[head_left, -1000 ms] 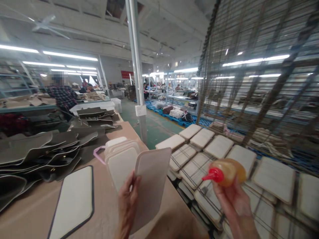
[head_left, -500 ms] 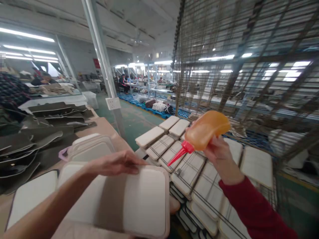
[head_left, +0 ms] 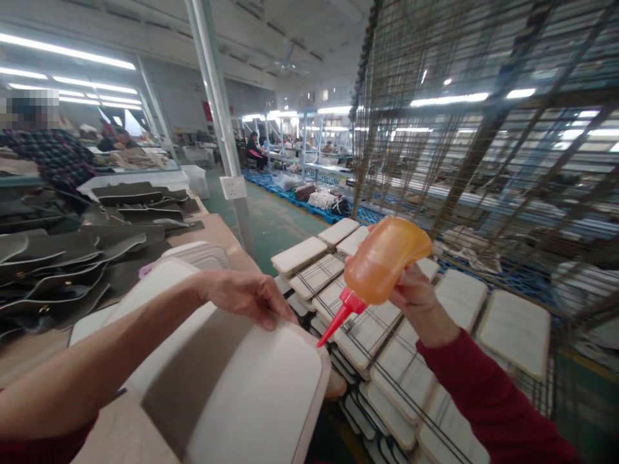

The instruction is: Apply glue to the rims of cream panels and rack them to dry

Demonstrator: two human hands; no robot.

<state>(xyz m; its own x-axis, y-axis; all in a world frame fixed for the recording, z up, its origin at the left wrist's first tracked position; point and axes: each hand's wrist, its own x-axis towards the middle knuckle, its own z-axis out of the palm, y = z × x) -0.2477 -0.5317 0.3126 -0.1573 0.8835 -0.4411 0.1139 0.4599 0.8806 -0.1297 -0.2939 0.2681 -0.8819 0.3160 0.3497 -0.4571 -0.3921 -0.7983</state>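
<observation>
My left hand (head_left: 246,298) grips the upper edge of a large cream panel (head_left: 256,386) with rounded corners and a darker band across it. In my right hand (head_left: 416,290) is a soft plastic bottle (head_left: 382,258) of amber liquid, tipped downward. Its red nozzle (head_left: 336,319) points at the panel's right corner, the tip at or very near the edge; contact cannot be made out. Just behind my left forearm lie more cream panels (head_left: 198,254).
Cream panels (head_left: 515,328) lie on wire racks at the right, beneath a raised wire grid (head_left: 435,129). Dark grey pieces (head_left: 62,264) are piled at the left. A metal post (head_left: 217,96) stands ahead. A person in a checked top (head_left: 58,154) is at the far left.
The bottle has moved down and left, bringing its nozzle to the panel's corner. The panel has turned, its right corner now tilted downward. The view has swung slightly left.
</observation>
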